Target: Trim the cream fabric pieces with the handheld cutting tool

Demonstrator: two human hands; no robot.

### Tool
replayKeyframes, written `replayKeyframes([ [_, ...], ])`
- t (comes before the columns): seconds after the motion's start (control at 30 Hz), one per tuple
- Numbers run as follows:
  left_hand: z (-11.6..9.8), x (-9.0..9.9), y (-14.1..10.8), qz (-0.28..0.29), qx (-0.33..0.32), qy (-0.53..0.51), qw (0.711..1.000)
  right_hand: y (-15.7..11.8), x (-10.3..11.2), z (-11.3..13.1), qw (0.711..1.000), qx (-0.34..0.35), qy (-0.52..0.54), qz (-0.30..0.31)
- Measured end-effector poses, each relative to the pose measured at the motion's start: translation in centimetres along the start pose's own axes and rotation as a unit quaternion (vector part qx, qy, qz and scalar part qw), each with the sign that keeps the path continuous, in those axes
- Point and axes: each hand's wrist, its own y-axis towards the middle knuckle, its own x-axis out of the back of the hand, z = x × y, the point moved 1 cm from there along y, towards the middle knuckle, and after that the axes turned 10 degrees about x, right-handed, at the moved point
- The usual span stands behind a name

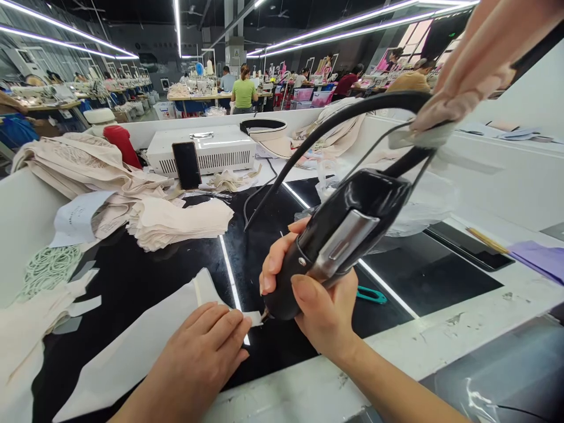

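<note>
My right hand (324, 299) is wrapped round a thick black corded hand tool (335, 235) with a silver lever on its side. The tool tilts down to the left, and its small tip meets the end of a narrow light strip (254, 318). On the black tabletop, my left hand (205, 346) lies flat with fingers stretched out, pressing on a long pale fabric piece (145, 332) beside that strip. Part of the fabric is hidden under the left hand. A teal thread snipper (371, 295) rests behind my right hand.
A stack of cream fabric pieces (180, 222) lies behind the left hand. Further back are a phone (187, 166) and a white vented box (224, 154). Green cord (50, 270) is heaped at left. A black cable (308, 141) arches overhead. Several people work beyond the partition.
</note>
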Motion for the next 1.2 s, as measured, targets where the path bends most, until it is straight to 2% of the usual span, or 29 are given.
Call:
replayKeyframes([
  [0.3, 1.9, 0.1, -0.9, 0.02, -0.02, -0.05, 0.998, -0.1, 0.3, -0.1, 1.0, 0.012, -0.015, 0.0],
  [0.53, 3.4, 0.4, -1.4, 0.028, 0.0, -0.068, 0.997, 0.0, 0.5, -0.1, 1.0, 0.018, -0.002, 0.006],
  [0.9, 3.2, 0.6, -1.0, 0.021, 0.051, -0.127, 0.99, 0.1, 0.8, 0.1, 0.999, 0.02, -0.026, 0.017],
  [1.2, 2.6, 0.0, -1.2, 0.006, 0.041, -0.097, 0.994, 0.1, 1.0, 0.6, 0.999, 0.019, -0.029, 0.025],
])
